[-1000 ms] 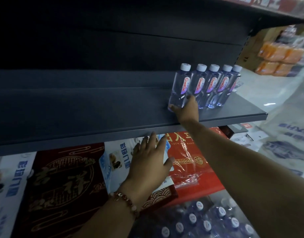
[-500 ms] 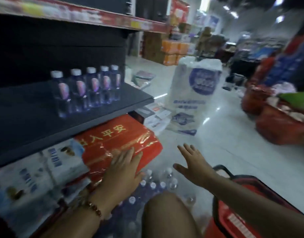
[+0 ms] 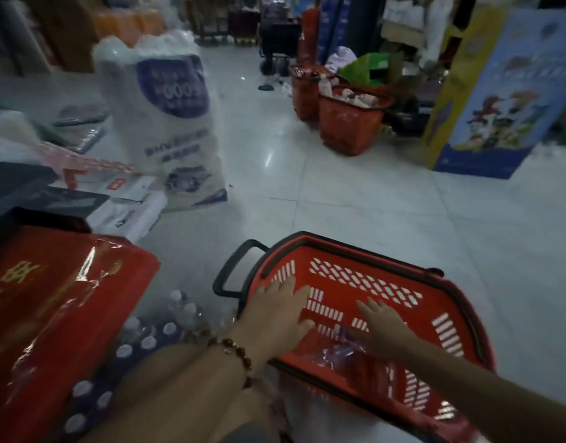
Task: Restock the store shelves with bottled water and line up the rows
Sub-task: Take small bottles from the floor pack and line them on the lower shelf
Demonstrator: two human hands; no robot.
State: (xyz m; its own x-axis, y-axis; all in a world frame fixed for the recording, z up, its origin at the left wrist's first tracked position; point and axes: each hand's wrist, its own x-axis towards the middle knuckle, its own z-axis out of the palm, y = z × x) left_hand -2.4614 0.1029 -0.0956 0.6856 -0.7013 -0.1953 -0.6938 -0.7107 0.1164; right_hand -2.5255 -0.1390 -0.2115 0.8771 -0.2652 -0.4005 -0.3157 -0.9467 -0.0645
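Left hand: the left hand [image 3: 276, 318], with a beaded bracelet [image 3: 233, 348] at the wrist, reaches over the near rim of the red shopping basket [image 3: 448, 302]; fingers spread and nearly straight, holding nothing.
Right hand: the right hand [image 3: 385, 329] is lower inside the basket, fingers extended toward its perforated wall, gripping nothing that shows.
Bottled water: a shrink-wrapped pack of water bottles [image 3: 147, 334] with white caps sits on the floor left of the basket, beside the person's knee. Something clear and crinkled [image 3: 334, 351] lies in the basket bottom between the 2 hands; too blurred to tell bottles from loose wrap.
Shelf: only a dark corner of it [image 3: 16, 183] shows at the left edge, above a red gift box [image 3: 51, 302]; no row of bottles is in view.
Step, as judged: reaching down for more stock.
Risk: the basket looks tilted toward the person, so a push on its wall could tip or slide it on the glossy tile floor [image 3: 355, 199].
Risk: slick, loose plastic could slip from open fingers.
Risk: the pack sits close to the knee, and a shift could knock bottles over.
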